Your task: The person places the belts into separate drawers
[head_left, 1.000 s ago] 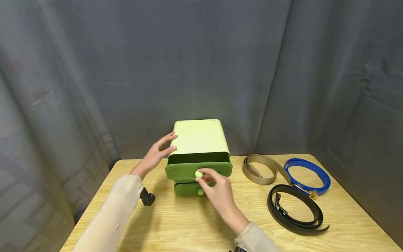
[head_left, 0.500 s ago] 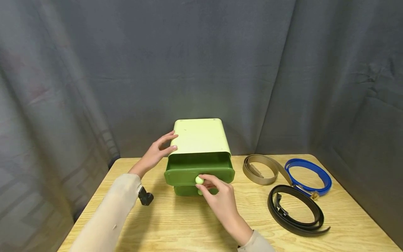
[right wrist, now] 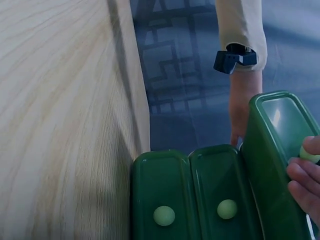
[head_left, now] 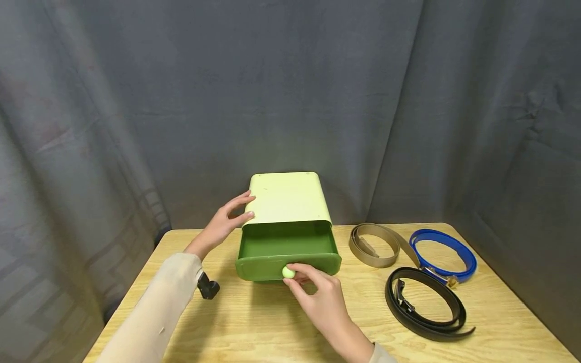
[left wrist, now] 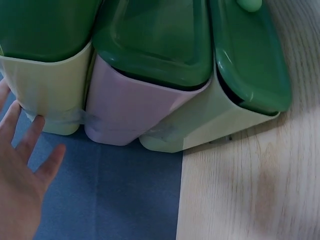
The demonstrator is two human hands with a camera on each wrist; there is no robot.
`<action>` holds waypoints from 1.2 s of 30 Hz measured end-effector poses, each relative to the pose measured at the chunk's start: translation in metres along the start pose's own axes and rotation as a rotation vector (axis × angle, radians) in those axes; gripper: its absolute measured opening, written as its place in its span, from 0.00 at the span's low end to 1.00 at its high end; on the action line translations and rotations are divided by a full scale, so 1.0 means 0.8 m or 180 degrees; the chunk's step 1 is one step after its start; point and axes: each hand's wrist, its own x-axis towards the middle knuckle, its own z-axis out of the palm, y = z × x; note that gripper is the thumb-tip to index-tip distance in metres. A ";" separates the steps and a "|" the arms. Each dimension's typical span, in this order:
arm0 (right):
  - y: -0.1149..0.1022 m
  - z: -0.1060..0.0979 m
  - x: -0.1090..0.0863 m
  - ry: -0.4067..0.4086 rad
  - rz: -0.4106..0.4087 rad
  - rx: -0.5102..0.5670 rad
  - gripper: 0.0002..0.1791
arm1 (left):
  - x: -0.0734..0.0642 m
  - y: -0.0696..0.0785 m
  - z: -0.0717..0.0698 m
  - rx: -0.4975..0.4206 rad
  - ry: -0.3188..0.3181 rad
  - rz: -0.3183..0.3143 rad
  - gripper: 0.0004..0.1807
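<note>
Find the green top drawer [head_left: 260, 268] well out of its pale yellow casing [head_left: 288, 196], uppermost in a three-drawer stack [left wrist: 135, 112] on the tabletop [head_left: 254, 333]. Expect light, stiff, thin-walled handling, hardly fragile but probably slippery on the glossy front, and liable to sag or slip free if drawn too far. Best taken by the round pale green knob [head_left: 288, 272], with the casing steadied. Pinched right there between thumb and forefinger of the right hand [head_left: 324, 302]. Resting with the left hand [head_left: 221, 223], fingers spread and grasping nothing, against the casing's left edge. Compared with a second ago, farther out, showing more of the inside and now hiding most of the middle drawer [right wrist: 217, 175] from the head view.
</note>
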 end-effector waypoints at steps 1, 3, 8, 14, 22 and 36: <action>-0.001 -0.001 -0.001 -0.0016 -0.0018 -0.0034 0.17 | -0.001 -0.001 0.000 -0.0007 0.0002 0.0002 0.28; -0.003 -0.002 -0.003 -0.0041 -0.0035 -0.0057 0.17 | -0.001 -0.002 0.000 -0.0012 0.0017 0.0021 0.28; -0.006 -0.003 -0.006 -0.0073 -0.0051 -0.0067 0.17 | -0.002 -0.005 0.001 -0.0029 0.0092 0.0084 0.27; -0.007 -0.009 -0.014 -0.0114 -0.0066 -0.0152 0.17 | 0.000 -0.007 0.008 -0.0001 0.0116 0.0151 0.27; -0.007 -0.011 -0.020 -0.0179 -0.0092 -0.0063 0.18 | 0.002 -0.008 0.010 0.0050 0.0167 0.0192 0.26; -0.004 -0.012 -0.019 -0.0143 -0.0121 -0.0103 0.20 | 0.002 0.004 0.015 -0.0172 0.0110 0.0255 0.25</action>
